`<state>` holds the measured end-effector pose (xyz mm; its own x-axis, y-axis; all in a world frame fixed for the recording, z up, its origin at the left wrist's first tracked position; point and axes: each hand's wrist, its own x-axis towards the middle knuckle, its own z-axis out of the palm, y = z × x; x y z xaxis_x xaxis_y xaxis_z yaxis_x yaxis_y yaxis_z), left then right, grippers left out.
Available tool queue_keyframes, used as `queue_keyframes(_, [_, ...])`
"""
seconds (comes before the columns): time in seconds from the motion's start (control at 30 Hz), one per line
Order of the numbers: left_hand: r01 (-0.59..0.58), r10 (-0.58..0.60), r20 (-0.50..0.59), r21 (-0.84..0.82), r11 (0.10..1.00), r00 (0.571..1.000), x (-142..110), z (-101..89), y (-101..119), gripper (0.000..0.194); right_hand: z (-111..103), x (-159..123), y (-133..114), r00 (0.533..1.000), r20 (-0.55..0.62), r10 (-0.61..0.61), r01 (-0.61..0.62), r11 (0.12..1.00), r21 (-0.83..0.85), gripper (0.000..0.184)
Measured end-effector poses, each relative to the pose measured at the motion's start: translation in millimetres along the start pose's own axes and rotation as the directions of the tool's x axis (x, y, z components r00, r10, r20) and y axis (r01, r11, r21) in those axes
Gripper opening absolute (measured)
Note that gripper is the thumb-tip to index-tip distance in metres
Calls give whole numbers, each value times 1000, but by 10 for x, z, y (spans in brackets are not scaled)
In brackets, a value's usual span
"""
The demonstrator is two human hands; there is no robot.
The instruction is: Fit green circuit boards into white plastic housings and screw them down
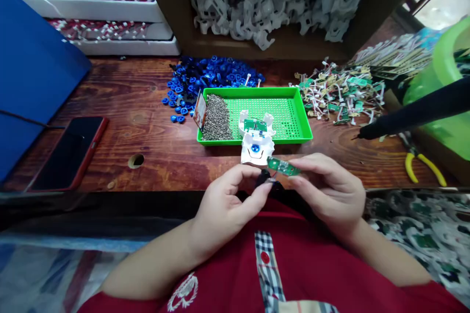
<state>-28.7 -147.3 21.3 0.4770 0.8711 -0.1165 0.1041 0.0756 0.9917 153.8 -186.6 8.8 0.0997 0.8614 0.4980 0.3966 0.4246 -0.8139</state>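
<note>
My right hand (326, 188) pinches a small green circuit board (282, 166) by its right end, just above the table's front edge. Close by on its left, my left hand (235, 200) is closed on a small black part (263, 176), mostly hidden by the fingers. A thin red wire shows between the part and the board. Beyond the hands, a white plastic housing (253, 156) leans on the front rim of a green tray (304, 138). It carries a blue button and another green board (255, 125).
Screws (216, 120) fill the tray's left end. Behind lie blue buttons (209, 76); to the right, wired boards (341, 90). A black pointed tool (414, 107) juts in above yellow-handled pliers (426, 168). A phone (69, 154) lies left, beside a hole in the table (136, 161).
</note>
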Motion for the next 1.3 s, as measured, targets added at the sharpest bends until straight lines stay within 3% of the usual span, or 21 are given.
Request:
queue_keyframes(0.1, [8,-7,-50,27,1000,999,-24,2,-20,11,24,-44,56,963,-265,-57,35,995,-88,43])
queue_keyframes(0.17, [27,-27,-41,-7,1000,999,-32,12,-13,11,31,-46,78,937,-330,-117,78,989,-128,46])
queue_keyframes(0.23, [54,-54,1,-91,994,999,-27,30,6,11,17,-29,74,964,-224,-146,125,987,-104,48])
queue_keyframes(0.3, [80,-73,45,-182,980,996,-14,48,26,9,-13,0,48,982,-34,-188,187,981,-46,48])
queue_keyframes(0.37, [102,-88,67,-247,964,994,-3,59,37,7,-47,31,12,964,116,-238,240,971,-1,46])
queue_keyframes(0.43, [120,-106,66,-278,953,992,0,62,38,7,-71,51,-16,949,177,-259,262,965,7,40])
queue_keyframes(0.63, [97,-92,31,-250,963,995,-18,68,26,10,-67,-11,-26,987,130,-99,104,994,-29,34])
queue_keyframes(0.77, [94,-92,20,-135,986,996,-32,66,26,10,-55,-51,-24,992,127,-27,28,1000,-4,33])
queue_keyframes(0.87, [34,-34,-17,-23,999,999,-46,57,22,11,-39,-57,-36,990,140,11,-9,1000,-9,30])
queue_keyframes(1.07, [-77,95,-104,169,983,990,-66,53,13,12,23,-85,-51,985,48,169,-172,982,80,19])
queue_keyframes(1.3, [-90,102,-67,158,983,993,-54,50,3,10,18,-110,-14,987,92,130,-141,982,126,26])
